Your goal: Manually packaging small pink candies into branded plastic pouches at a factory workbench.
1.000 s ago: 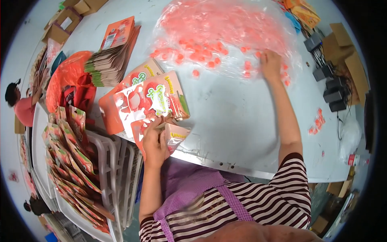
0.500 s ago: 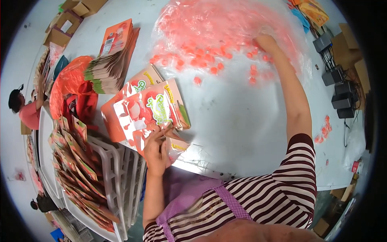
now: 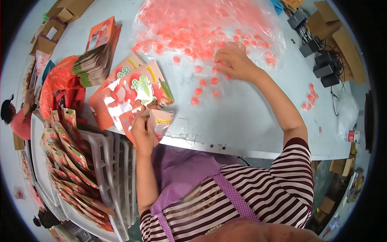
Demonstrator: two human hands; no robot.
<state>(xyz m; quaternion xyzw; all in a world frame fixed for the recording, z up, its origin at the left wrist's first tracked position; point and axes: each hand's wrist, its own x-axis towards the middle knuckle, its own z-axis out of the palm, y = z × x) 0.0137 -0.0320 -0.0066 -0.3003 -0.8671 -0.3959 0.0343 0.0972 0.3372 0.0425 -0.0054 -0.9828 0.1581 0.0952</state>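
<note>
My left hand (image 3: 143,132) grips a red and pink pouch (image 3: 160,122) at the near table edge, fingers wrapped on its side. Just beyond lie flat printed pouches (image 3: 121,97), overlapping one another. Out over the table, my right hand (image 3: 236,61) has its fingers bent and apart, among small red wrapped candies (image 3: 196,92) in clear film. It touches the near edge of the big candy heap (image 3: 189,34), which is spread on clear plastic. What lies under the palm is hidden.
A stack of pouches (image 3: 96,60) and a red plastic bag (image 3: 60,86) stand at left. Filled pouches (image 3: 74,173) crowd white trays (image 3: 107,161) beside my left arm. Black power adapters (image 3: 324,66) with cables, cartons (image 3: 346,48) and scattered candies (image 3: 310,98) are at right. Other people work far left.
My right hand has moved left and nearer from the heap's right side. Several candies now lie loose in front of it. My left hand still holds the pouch, whose end is more raised.
</note>
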